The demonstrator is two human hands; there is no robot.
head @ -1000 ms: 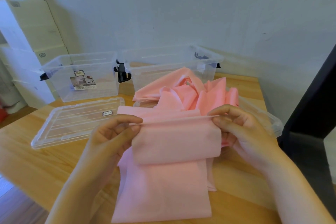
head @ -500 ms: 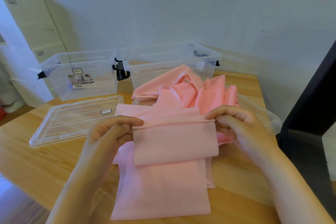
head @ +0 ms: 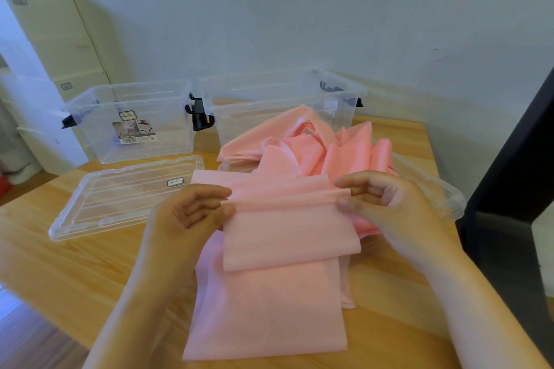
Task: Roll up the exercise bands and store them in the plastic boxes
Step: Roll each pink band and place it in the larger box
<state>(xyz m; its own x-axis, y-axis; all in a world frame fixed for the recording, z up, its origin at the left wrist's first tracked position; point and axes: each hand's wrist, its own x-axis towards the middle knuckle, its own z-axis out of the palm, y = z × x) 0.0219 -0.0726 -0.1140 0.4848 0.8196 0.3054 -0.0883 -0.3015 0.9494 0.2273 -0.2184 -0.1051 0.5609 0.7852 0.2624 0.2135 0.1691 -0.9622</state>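
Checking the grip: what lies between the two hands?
Head view: the rolled edge of the pink band spans from left hand to right hand, pinched at both ends.

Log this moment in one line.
step: rolling | left hand: pinches pink band fold | right hand: pinches same fold | boxes: open

The exercise bands [head: 284,234] are plain salmon pink. At the far edge of the table [head: 75,272], which is light wood with visible grain, the left plastic box [head: 168,141] and right plastic box [head: 269,111] are clear with black latches [head: 201,117]. The lid [head: 120,201] is clear too.
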